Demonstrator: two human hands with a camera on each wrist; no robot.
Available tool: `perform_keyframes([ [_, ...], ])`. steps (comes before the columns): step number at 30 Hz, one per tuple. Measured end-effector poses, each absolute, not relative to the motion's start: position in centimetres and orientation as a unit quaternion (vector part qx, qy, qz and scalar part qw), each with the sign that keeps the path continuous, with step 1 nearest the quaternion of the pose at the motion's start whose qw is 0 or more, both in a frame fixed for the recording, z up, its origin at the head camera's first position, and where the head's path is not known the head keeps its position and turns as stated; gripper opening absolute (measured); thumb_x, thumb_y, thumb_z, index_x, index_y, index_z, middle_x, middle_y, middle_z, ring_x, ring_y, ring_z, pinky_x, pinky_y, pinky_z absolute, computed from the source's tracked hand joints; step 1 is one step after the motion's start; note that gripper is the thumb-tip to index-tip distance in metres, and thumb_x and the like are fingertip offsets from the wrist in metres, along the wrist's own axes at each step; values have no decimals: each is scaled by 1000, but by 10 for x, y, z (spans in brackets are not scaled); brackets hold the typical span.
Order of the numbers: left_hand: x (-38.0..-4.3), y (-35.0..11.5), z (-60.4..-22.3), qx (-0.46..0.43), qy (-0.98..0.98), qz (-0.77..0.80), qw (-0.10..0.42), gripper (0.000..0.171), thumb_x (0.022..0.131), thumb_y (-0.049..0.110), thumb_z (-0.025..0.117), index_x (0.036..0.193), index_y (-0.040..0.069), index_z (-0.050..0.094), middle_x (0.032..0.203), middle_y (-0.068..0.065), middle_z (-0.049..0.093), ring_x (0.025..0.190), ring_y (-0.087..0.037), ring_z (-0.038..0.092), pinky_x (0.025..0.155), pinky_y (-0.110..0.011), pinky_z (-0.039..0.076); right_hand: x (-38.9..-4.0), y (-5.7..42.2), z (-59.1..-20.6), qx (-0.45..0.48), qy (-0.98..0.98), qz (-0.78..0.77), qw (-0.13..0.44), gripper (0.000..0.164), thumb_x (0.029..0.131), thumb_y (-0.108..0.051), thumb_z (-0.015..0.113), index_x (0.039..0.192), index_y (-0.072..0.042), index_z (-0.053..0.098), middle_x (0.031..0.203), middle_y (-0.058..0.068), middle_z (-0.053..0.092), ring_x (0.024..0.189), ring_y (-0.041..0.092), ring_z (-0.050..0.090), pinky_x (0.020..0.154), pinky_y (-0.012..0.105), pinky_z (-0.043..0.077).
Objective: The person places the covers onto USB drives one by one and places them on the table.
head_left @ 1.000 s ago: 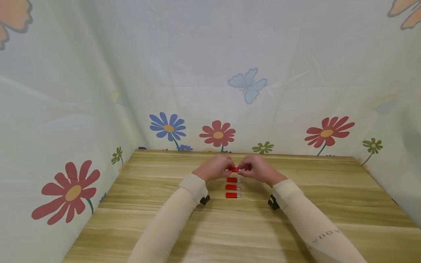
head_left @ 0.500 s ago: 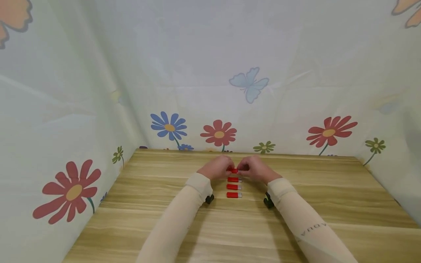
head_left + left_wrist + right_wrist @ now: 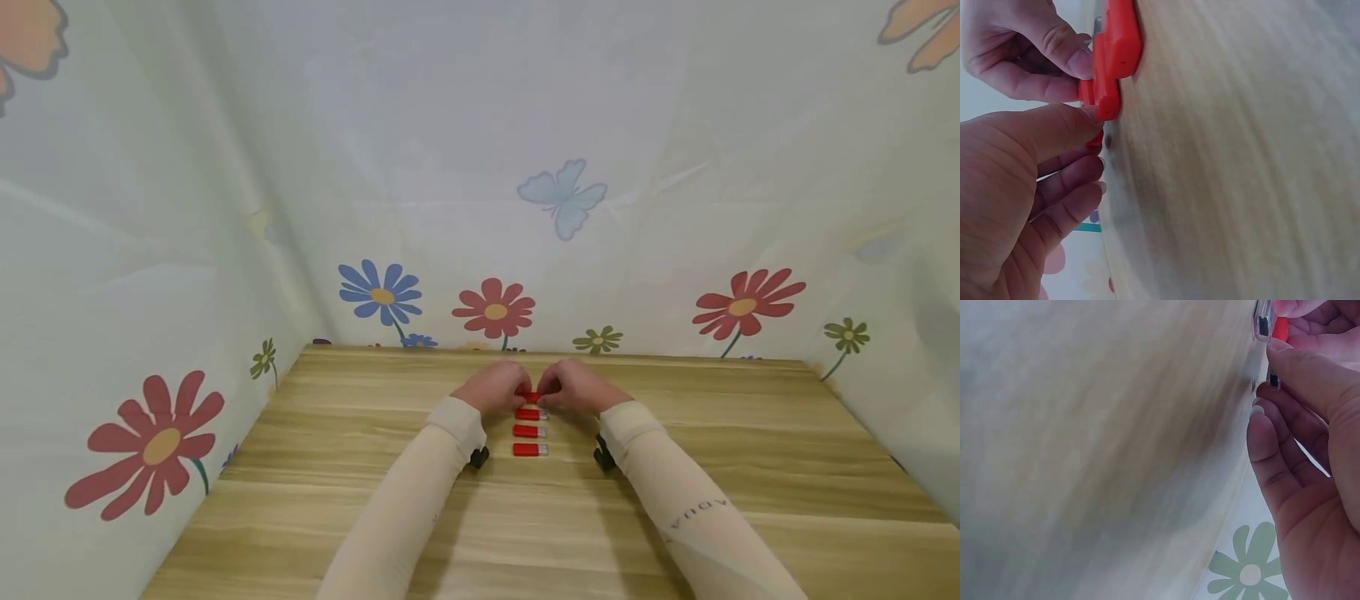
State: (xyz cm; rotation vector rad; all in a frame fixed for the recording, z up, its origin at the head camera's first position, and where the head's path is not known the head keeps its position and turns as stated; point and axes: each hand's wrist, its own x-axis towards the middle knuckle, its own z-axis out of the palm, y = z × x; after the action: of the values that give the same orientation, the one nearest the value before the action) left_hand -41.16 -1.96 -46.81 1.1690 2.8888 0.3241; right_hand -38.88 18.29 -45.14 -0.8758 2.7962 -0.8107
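Note:
Four hands' breadth aside, the far end of a row of red USB flash drives is where both hands meet. My left hand (image 3: 495,387) pinches the red end of the farthest USB flash drive (image 3: 532,397) between thumb and fingers. From the other side my right hand (image 3: 579,388) pinches its metal plug end (image 3: 1274,380), fingers curled. Below it in the head view lie a second drive (image 3: 529,414), a third drive (image 3: 528,432) and the nearest drive (image 3: 529,450), parallel, plugs pointing right. The fingers hide much of the held drive; whether it touches the table is unclear.
The wood-grain table (image 3: 360,467) carries the row near its far middle. Behind it hangs a pale curtain (image 3: 420,167) printed with flowers and a butterfly, also closing off both sides. Dark wrist devices show under both cuffs.
The held flash drive has come slightly nearer to the row, both hands moving with it. The right forearm has shifted inward. The other drives keep their places on the table.

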Motion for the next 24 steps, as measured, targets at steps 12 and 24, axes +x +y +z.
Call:
perform_keyframes([
  [12, -409, -21, -463, 356, 927, 114, 25, 5, 92, 20, 78, 96, 17, 79, 83, 10, 67, 79, -11, 60, 77, -23, 53, -390, 178, -449, -291, 922, -248, 54, 4, 86, -8, 82, 89, -9, 79, 84, -1, 74, 77, 12, 64, 75, 30, 57],
  [24, -408, -20, -461, 352, 929, 109, 30, 4, 91, 18, 79, 94, 19, 79, 82, 10, 66, 78, -12, 59, 76, -22, 52, -390, 176, -449, -281, 931, -225, 54, 4, 86, -8, 81, 90, -8, 79, 85, 0, 75, 78, 10, 64, 75, 30, 57],
])
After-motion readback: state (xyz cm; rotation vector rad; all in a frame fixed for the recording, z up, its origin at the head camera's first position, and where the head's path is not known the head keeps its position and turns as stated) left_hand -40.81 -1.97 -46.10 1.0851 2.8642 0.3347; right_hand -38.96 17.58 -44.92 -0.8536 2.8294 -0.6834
